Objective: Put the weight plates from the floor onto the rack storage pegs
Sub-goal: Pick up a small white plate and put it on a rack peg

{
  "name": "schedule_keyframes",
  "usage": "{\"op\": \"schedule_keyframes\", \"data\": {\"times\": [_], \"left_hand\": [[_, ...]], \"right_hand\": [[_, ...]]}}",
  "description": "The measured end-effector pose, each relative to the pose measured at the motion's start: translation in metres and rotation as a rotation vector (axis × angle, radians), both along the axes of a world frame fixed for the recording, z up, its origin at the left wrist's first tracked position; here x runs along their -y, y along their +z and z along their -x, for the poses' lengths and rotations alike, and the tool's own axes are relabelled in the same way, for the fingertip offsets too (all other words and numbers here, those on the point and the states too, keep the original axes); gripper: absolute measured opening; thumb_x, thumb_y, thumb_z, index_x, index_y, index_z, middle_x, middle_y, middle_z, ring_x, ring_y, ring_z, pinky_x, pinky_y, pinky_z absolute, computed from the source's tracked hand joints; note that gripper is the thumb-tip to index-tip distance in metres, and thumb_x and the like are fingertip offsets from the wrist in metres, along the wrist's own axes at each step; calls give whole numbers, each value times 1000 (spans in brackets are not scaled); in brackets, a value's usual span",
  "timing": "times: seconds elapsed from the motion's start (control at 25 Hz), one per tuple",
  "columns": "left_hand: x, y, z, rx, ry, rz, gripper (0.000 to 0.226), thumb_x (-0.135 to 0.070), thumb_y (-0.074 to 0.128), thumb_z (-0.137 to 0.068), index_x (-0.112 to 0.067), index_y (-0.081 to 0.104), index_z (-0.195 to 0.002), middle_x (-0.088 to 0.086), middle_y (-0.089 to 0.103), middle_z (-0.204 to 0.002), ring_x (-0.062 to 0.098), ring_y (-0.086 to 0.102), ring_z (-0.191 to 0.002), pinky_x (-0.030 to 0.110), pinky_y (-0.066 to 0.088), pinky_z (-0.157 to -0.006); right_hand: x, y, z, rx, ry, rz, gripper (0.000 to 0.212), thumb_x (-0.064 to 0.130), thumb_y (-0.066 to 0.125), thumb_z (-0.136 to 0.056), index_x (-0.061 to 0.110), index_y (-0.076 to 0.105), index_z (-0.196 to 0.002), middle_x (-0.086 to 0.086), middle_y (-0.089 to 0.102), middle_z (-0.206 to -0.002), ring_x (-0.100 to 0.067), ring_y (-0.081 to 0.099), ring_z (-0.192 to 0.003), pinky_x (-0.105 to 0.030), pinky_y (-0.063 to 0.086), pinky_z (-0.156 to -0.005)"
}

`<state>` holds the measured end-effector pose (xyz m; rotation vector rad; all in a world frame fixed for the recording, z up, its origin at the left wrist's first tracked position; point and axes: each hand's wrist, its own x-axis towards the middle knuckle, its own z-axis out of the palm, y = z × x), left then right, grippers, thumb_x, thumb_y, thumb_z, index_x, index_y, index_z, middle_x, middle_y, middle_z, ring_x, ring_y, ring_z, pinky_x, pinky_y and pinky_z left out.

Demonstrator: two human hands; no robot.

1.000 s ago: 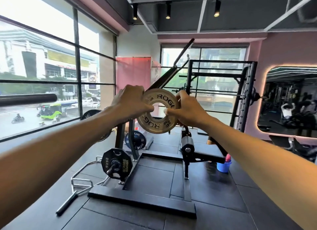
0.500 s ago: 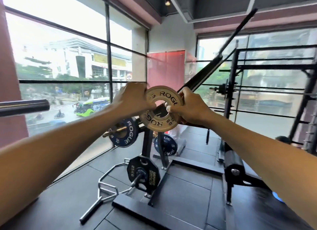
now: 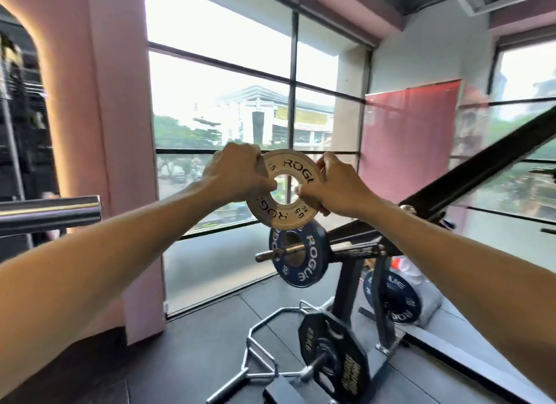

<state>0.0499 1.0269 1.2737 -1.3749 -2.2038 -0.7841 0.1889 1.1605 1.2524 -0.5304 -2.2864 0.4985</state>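
Since the earlier frame both hands have carried the plate (image 3: 285, 190) leftward, just above the peg (image 3: 272, 254); left hand (image 3: 237, 174) and right hand (image 3: 334, 182) grip opposite rims, fingers curled, keeping its bore clear for threading.

Dark rubber floor (image 3: 192, 355), lower frame: rack base (image 3: 388, 348) at lower right, chrome hex bar (image 3: 261, 348) lying just left of it.

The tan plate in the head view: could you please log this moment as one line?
left hand: grips tan plate | right hand: grips it | plate: raised, above blue plate on peg | not yet stored
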Motion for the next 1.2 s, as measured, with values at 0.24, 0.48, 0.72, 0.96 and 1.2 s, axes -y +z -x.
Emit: {"op": "schedule_keyframes", "data": {"times": [0.24, 0.48, 0.72, 0.96, 1.2], "left_hand": [[-61, -9, 125, 47, 153, 3, 44, -39, 77, -71, -15, 64, -106, 3, 69, -90, 20, 65, -81, 35, 58, -72], [-133, -1, 266, 39, 207, -6, 38, -39, 80, -72, -15, 66, -99, 2, 67, -88, 20, 64, -79, 30, 52, -64], [-189, 6, 400, 70, 276, -26, 32, -39, 80, -73, -17, 64, -89, -6, 57, -73, 15, 58, -71, 25, 40, -53], [-234, 5, 528, 40, 347, -24, 33, -40, 79, -73, -16, 67, -93, 0, 65, -86, 20, 59, -80, 27, 41, -66], [-274, 9, 656, 23, 411, -67, 33, -40, 80, -70, -20, 69, -93, -1, 71, -88, 18, 63, -82, 27, 43, -64]], "right_hand": [[-78, -8, 144, 1, 145, 3, 45, 29, 76, -76, 11, 44, -101, -5, 64, -93, -24, 66, -69, -35, 56, -51], [-156, -5, 299, -31, 205, 4, 42, 27, 74, -76, 11, 43, -100, -6, 65, -89, -20, 64, -58, -28, 49, -43], [-218, 4, 450, -16, 279, 20, 44, 28, 73, -78, 9, 44, -106, -8, 64, -93, -21, 63, -64, -34, 55, -54], [-276, 0, 596, -48, 359, 19, 45, 29, 75, -75, 9, 45, -101, -10, 65, -92, -23, 59, -62, -42, 56, -62], [-324, 7, 738, -56, 443, 22, 43, 29, 76, -74, 10, 46, -98, -10, 65, -89, -25, 61, -63, -47, 56, -64]]}}
